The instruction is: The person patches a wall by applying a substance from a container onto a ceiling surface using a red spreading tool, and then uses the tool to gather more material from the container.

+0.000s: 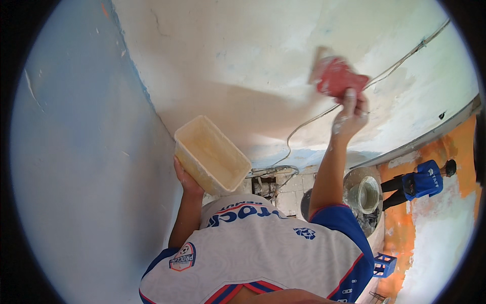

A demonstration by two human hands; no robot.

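Red scraper (338, 77), motion-blurred, at the wall (228, 66), pinched in the right hand (350, 116); blade contact uncertain. Cream tub (212, 156): left hand (187, 177) curled round its side. Step: apparently wall-skimming; next stroke needs blade flat, clear of cable (423, 43).

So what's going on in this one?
The left hand holds a yellowish rectangular tub by its side, while the right hand holds up a red tool, blurred, before a patchy pale wall. Whether the tool touches that wall is unclear. Off to the right, another person in a blue top is near an orange-and-white wall.
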